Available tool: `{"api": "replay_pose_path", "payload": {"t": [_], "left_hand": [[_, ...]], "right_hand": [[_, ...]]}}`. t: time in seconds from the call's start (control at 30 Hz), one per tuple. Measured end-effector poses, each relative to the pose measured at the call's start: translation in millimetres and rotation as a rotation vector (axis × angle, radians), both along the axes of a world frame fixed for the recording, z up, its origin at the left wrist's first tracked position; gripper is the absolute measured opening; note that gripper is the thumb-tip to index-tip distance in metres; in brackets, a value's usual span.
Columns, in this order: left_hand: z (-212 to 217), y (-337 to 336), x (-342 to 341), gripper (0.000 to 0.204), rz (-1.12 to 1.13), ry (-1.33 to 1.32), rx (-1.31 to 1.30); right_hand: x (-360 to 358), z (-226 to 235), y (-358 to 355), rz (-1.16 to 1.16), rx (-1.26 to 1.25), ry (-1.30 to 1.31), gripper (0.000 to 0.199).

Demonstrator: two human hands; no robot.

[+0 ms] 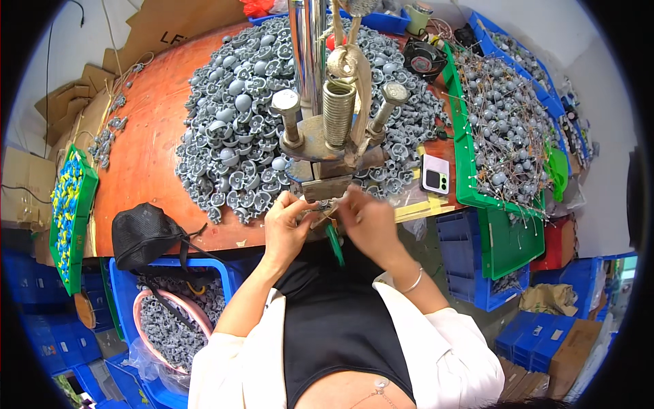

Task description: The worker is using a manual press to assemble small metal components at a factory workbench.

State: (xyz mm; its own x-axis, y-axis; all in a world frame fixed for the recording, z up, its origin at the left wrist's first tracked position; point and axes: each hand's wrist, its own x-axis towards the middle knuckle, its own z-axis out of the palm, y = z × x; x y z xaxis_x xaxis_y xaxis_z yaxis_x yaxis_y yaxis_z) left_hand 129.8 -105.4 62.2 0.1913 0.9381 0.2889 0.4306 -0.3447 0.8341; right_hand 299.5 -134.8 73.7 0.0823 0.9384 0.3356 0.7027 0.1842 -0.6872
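Observation:
A metal bench press with a coil spring and two large bolts stands straight in front of me. My left hand is just below its flat metal block, thumb and forefinger pinched together at something small that I cannot make out. To the right of the block, my right hand has its fingers curled and smeared by motion; whether it holds anything is hidden. A green strip-like piece shows below the press, between my hands. Behind the press lies a large heap of small grey plastic parts.
A green tray of grey balls with wires stands at right, near a phone. On the left are a green tray of yellow and blue pieces and a black mesh bag. A blue crate of grey parts sits below.

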Motion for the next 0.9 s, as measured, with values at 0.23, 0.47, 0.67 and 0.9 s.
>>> {"api": "replay_pose_path", "payload": {"t": [0.23, 0.47, 0.67, 0.9], "left_hand": [[6, -3, 11, 0.022, 0.033, 0.081, 0.034], [16, -9, 9, 0.018, 0.080, 0.146, 0.034], [13, -7, 6, 0.016, 0.006, 0.206, 0.047], [14, -8, 12, 0.013, 0.020, 0.284, 0.206]], "right_hand": [[65, 82, 116, 0.412, -0.046, 1.135, 0.046], [49, 76, 2, 0.264, 0.554, -0.024, 0.039], [29, 105, -15, 0.506, 0.732, 0.354, 0.022], [16, 126, 7, 0.350, 0.635, 0.477, 0.026]]}}
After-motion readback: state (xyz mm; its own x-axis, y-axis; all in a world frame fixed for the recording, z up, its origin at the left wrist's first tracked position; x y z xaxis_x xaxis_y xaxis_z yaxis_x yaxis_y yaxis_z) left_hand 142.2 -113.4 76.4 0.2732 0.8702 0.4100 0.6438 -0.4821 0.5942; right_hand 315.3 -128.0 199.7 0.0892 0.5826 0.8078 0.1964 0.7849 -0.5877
